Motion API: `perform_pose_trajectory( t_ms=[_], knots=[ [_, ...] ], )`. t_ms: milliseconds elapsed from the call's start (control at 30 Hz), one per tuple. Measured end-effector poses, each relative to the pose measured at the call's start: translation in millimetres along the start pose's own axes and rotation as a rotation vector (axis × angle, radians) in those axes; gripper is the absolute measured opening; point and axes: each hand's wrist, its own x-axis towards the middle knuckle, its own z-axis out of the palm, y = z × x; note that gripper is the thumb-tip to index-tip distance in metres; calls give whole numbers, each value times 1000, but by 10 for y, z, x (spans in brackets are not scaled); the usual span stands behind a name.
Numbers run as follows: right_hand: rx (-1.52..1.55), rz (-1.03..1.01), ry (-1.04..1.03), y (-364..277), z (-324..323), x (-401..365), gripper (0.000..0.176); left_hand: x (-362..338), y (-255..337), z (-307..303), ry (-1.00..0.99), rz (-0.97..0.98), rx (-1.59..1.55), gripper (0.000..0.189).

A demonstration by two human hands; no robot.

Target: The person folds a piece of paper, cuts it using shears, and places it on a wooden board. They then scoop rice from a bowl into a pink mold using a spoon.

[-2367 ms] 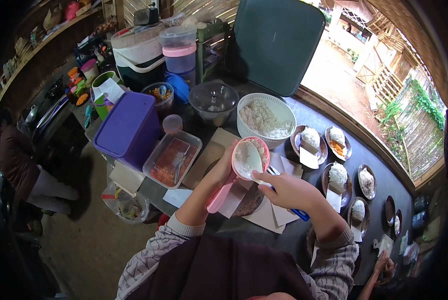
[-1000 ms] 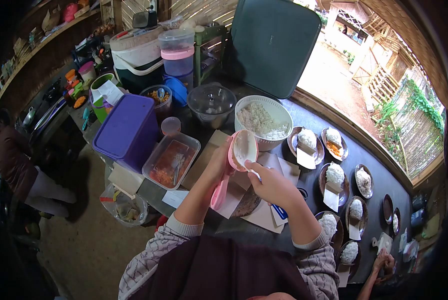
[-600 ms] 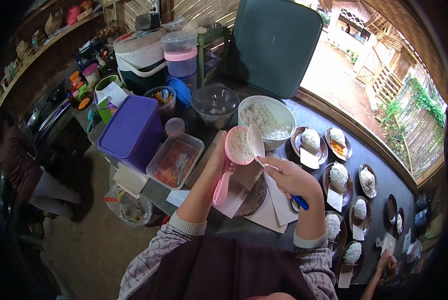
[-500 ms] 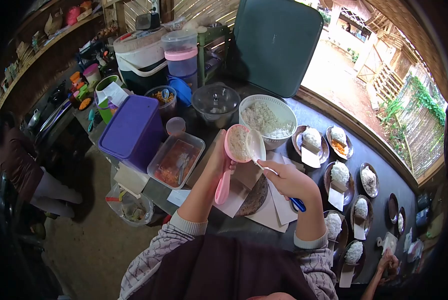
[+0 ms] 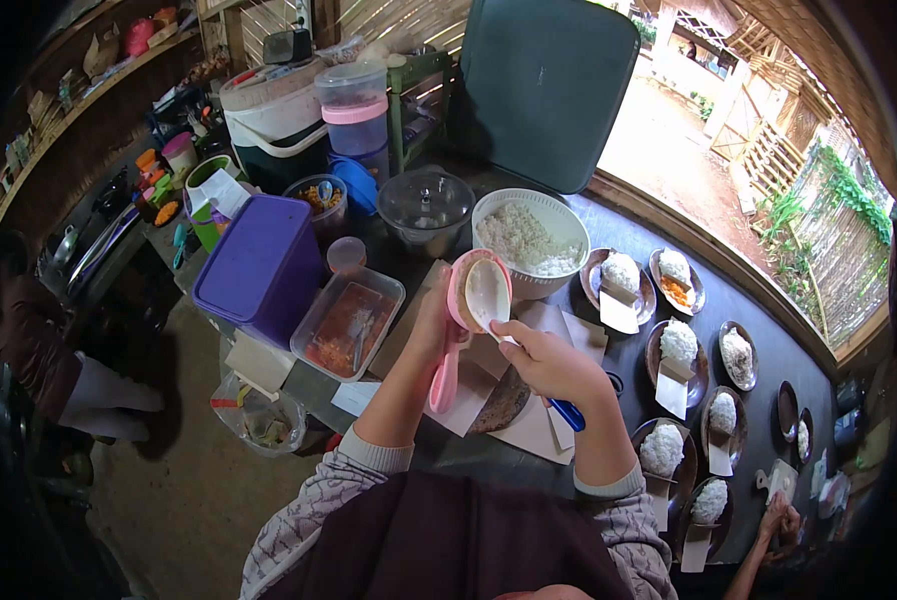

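My right hand (image 5: pixel 546 362) is closed around the blue end of a spoon (image 5: pixel 487 293), fingers wrapped and thumb on top. From that grip the spoon runs up and to the left, away from my body, so its white bowl is the far end. That bowl sits inside the cup of a pink scoop (image 5: pixel 445 370), pressed flat against its inner face. The spoon hides most of the cup, so I can't tell how much rice lies under it.

My left hand (image 5: pixel 431 318) is closed on the scoop just below the cup, at the top of the handle. The cup is tilted to face my right hand. The scoop's long axis runs nearly straight down toward me, and the free handle end hangs below my palm. Scoop and spoon meet at the cup and spread apart lower down.

Just beyond the cup, almost touching its rim in this view, is the rice bowl (image 5: pixel 538 288). Under my hands lie a dark plate (image 5: pixel 503 405) and sheets of paper (image 5: pixel 543 432).
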Motion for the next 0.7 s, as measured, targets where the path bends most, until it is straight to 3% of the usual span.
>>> perform_pose_trajectory(
  t_ms=[267, 367, 467, 700],
  knots=[
    [121, -6, -4, 115, -21, 22, 39, -77, 137, 89, -14, 5, 23, 51],
    [204, -117, -94, 266, -147, 12, 40, -15, 128, 43, -21, -7, 51, 52],
    [389, -70, -53, 251, -247, -137, 38, 9, 102, 28, 34, -12, 30, 50],
    [534, -80, -41, 274, 2, 22, 38, -37, 98, 79, 48, 9, 30, 47]
  ],
)
